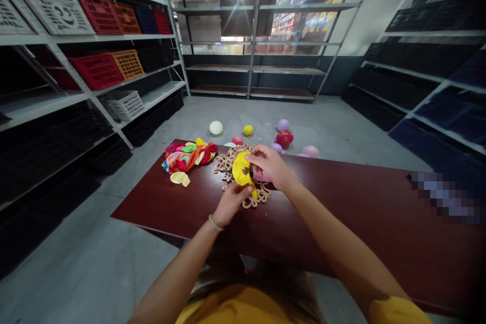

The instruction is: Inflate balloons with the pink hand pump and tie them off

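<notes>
A limp yellow balloon with a dark print is held over the middle of the table. My left hand pinches its lower, narrow end. At its upper right edge, my right hand has thumb and fingers closed on it. Something pink shows under the right palm; I cannot make out what it is. Below and around both hands lies a heap of tan, curled ring-like pieces. To the left is a pile of limp coloured balloons, with a single pale yellow balloon in front of it.
The dark red table stretches to the right, where a blurred patch covers something. Several inflated balloons, among them a white one and a red one, lie on the floor beyond. Shelves with crates stand around.
</notes>
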Motion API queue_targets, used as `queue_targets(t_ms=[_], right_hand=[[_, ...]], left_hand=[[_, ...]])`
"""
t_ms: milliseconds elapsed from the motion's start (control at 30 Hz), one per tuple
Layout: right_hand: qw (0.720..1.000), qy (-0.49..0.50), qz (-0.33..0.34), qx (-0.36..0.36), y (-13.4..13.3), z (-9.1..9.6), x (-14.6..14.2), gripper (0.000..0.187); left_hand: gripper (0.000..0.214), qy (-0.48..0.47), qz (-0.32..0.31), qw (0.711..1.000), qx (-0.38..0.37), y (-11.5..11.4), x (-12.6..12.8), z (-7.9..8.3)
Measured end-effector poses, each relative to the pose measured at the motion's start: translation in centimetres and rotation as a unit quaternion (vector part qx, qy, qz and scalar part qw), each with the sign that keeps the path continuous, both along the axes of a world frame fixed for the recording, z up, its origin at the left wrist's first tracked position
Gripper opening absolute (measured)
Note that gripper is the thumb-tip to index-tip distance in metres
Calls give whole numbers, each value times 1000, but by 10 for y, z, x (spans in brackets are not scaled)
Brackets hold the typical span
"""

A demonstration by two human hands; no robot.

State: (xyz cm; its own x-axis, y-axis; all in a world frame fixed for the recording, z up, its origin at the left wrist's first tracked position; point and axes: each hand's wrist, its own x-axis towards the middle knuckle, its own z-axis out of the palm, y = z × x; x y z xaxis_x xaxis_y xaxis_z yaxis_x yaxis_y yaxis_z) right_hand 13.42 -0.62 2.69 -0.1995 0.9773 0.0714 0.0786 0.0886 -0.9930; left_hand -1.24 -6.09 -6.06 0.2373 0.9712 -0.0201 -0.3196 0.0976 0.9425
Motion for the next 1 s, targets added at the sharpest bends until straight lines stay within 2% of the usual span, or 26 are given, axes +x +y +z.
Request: queue_targets(t_ms=[167, 200, 267, 333, 400, 500, 567, 700, 800, 900, 1000], right_hand=[[999, 19, -9, 24, -3, -11, 17, 23], [999, 4, -9, 44, -4, -14, 21, 22], [989, -91, -18, 117, -5, -23, 31, 22], [957, -216, -38, 192, -5, -35, 43, 26], [922, -305, -57, 234, -4, -48, 55, 28], [888, -378, -47, 256, -2, -69, 70, 28], [863, -427, -32, 269, -3, -82, 76, 35], [824, -491, -24, 280, -8, -101, 78, 45], [781, -549, -18, 297, -12, -109, 79, 49], [736, -600, -19, 313, -16, -110, 81, 50], [747, -587, -37, 310, -22, -105, 84, 50]], left_hand=[[38, 15, -9, 1000, -5, 2, 9, -1], [37, 3, -9, 1000, -6, 4, 9, -1], [36, -29, -6, 999, -15, 8, 6, -1], [36, -54, 6, 998, -23, 13, 1, 0], [34, -68, 26, 997, -19, 22, -6, 5], [30, -89, 67, 994, 10, 41, -16, 12], [29, -109, 95, 989, 36, 58, -22, 15], [25, -149, 156, 975, 61, 90, -30, 4], [23, -166, 214, 962, 44, 102, -40, -11], [23, -172, 234, 957, 28, 104, -51, -20], [25, -193, 236, 952, 5, 103, -58, -20]])
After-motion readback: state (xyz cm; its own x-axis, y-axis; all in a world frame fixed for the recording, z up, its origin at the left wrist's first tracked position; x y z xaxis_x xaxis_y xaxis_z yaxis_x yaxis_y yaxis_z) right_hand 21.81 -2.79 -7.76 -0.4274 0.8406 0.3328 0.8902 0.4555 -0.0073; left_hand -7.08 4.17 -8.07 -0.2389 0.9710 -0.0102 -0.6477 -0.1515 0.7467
